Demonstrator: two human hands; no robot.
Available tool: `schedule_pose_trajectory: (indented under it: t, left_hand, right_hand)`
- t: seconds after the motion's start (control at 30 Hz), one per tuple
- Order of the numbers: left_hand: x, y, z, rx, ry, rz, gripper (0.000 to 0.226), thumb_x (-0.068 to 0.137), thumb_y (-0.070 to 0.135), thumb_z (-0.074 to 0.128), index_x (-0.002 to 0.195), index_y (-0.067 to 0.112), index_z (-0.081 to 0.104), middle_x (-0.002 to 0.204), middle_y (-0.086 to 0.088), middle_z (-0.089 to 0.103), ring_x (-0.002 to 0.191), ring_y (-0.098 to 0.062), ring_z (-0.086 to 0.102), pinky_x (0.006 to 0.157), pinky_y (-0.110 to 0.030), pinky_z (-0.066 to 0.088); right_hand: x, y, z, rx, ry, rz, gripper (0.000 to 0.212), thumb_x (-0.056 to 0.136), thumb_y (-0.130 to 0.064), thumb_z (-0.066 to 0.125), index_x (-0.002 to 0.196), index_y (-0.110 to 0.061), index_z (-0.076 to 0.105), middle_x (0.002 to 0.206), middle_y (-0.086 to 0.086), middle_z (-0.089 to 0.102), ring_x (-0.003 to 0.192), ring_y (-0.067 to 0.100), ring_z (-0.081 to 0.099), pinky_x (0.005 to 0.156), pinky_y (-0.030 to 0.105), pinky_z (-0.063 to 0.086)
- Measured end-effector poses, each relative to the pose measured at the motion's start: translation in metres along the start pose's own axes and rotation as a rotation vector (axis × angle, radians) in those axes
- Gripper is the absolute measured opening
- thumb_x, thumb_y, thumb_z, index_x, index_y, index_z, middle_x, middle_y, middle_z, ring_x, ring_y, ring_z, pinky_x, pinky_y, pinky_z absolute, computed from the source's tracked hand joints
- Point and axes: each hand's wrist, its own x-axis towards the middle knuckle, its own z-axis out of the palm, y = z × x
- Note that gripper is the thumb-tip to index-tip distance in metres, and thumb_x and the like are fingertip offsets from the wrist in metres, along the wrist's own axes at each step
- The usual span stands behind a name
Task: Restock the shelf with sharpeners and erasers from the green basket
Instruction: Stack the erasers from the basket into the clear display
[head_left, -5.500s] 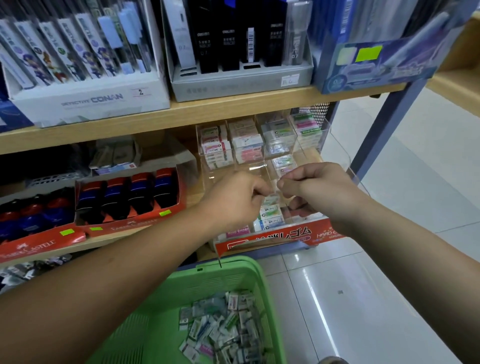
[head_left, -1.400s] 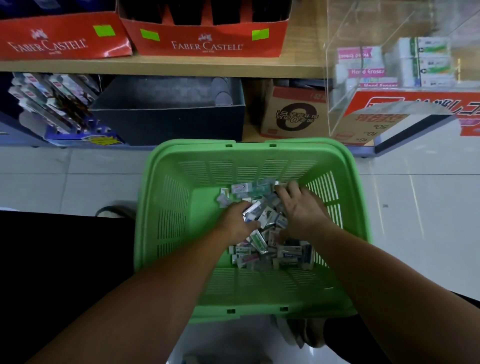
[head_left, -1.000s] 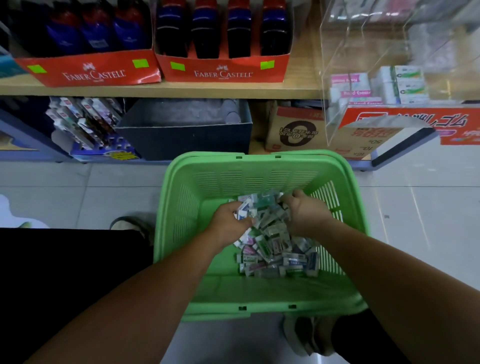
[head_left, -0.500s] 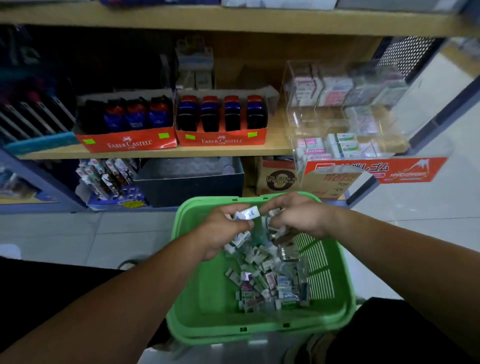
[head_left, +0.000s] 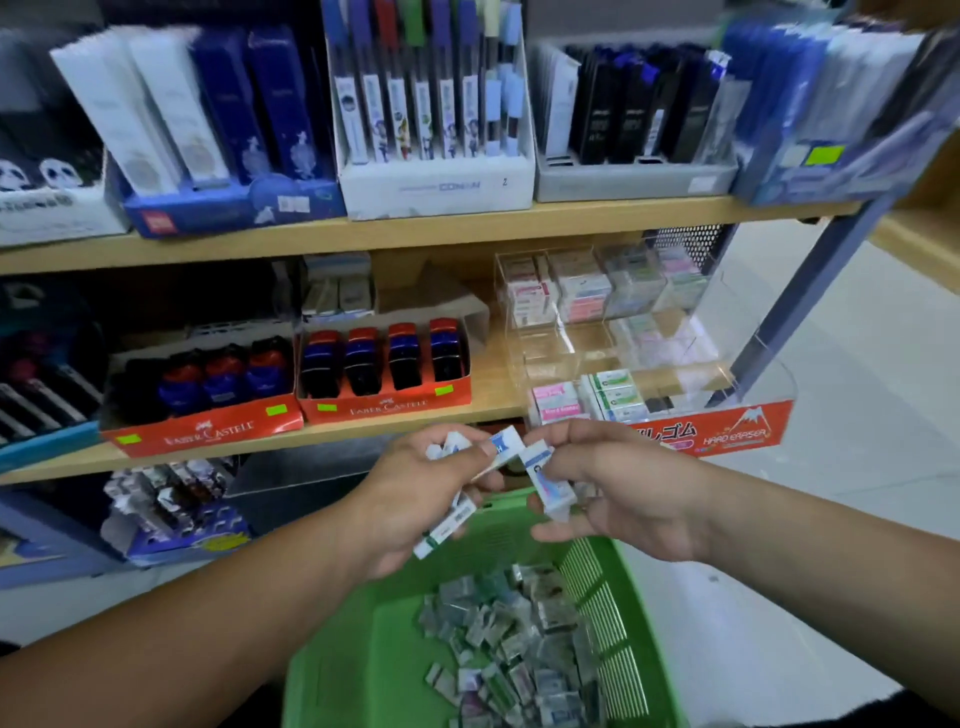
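1. The left hand (head_left: 415, 499) has its fingers curled round a loose clutch of small wrapped erasers (head_left: 506, 448). One white-and-green piece pokes out below the palm, barely caught. It looks likely to slip first if the grip shifts.
2. The right hand (head_left: 623, 499) pinches a single eraser (head_left: 548, 486) between thumb and fingers, touching the left hand's clutch. Pulling it free could drag its neighbours out with it.
3. Both hands hover over the far rim of the green basket (head_left: 363, 665), just in front of the shelf (head_left: 493, 400). A piece dropped inward rejoins the pile (head_left: 509, 639). One dropped forward lands on the floor (head_left: 857, 415) or skids under the lowest shelf.
4. The target appears to be the clear display case (head_left: 623, 332) at the right end of the shelf. Some compartments are partly stocked and the middle row looks nearly bare. Its labels are blurred and the wrappers in hand are unreadable, so sorts may get mixed.
5. The case's red front strip (head_left: 727, 431) seems to sit past the shelf edge. A firm push while loading could shift the case.
6. Cannot tell whether the basket holds any sharpeners. The Faber-Castell tray (head_left: 384, 384) stands beside the case, and a stray eraser could end up there.
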Motion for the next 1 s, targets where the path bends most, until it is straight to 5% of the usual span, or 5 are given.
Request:
schedule_pose_trajectory:
  t: [0.23, 0.53, 0.73, 0.83, 1.0]
  left_hand:
    - [0.035, 0.025, 0.012, 0.239, -0.038, 0.053, 0.011, 0.097, 0.023, 0.071, 0.107, 0.027, 0.074, 0.085, -0.005, 0.078, 0.068, -0.013, 0.063, 0.054, -0.029, 0.049]
    - [0.064, 0.038, 0.034, 0.355, -0.096, 0.149, 0.006, 0.092, 0.022, 0.078, 0.094, 0.028, 0.076, 0.083, -0.006, 0.078, 0.077, -0.02, 0.07, 0.075, -0.038, 0.055]
    - [0.065, 0.05, 0.035, 0.295, -0.121, 0.202, 0.013, 0.092, 0.023, 0.078, 0.101, 0.032, 0.079, 0.094, -0.005, 0.079, 0.098, -0.035, 0.073, 0.092, -0.053, 0.059]
    - [0.065, 0.054, 0.034, 0.197, -0.058, 0.223, 0.022, 0.092, 0.018, 0.077, 0.111, 0.03, 0.077, 0.094, -0.001, 0.08, 0.086, -0.019, 0.075, 0.076, -0.036, 0.061]
    - [0.062, 0.045, 0.042, -0.006, 0.015, 0.12, 0.012, 0.09, 0.02, 0.078, 0.102, 0.016, 0.078, 0.076, -0.01, 0.071, 0.064, -0.015, 0.059, 0.052, -0.03, 0.045]
  right_hand:
    - [0.011, -0.013, -0.034, -0.136, 0.105, 0.018, 0.034, 0.091, 0.006, 0.058, 0.11, -0.02, 0.071, 0.13, 0.017, 0.064, 0.117, 0.036, 0.064, 0.062, 0.036, 0.061]
    - [0.007, -0.029, -0.061, -0.022, 0.067, 0.028, 0.029, 0.094, 0.007, 0.064, 0.114, -0.012, 0.077, 0.117, 0.01, 0.073, 0.104, 0.026, 0.073, 0.068, 0.043, 0.064]
    - [0.013, -0.032, -0.058, -0.08, 0.11, -0.042, 0.02, 0.097, -0.017, 0.074, 0.115, -0.011, 0.073, 0.123, 0.007, 0.07, 0.115, 0.024, 0.066, 0.066, 0.036, 0.062]
    - [0.014, -0.035, -0.056, -0.08, 0.102, -0.075, 0.02, 0.1, -0.025, 0.07, 0.113, -0.01, 0.076, 0.117, 0.004, 0.073, 0.106, 0.023, 0.066, 0.063, 0.033, 0.06]
    - [0.013, -0.039, -0.05, 0.094, 0.135, -0.104, 0.02, 0.102, -0.021, 0.067, 0.114, -0.007, 0.074, 0.112, 0.012, 0.075, 0.103, 0.028, 0.073, 0.07, 0.045, 0.064]
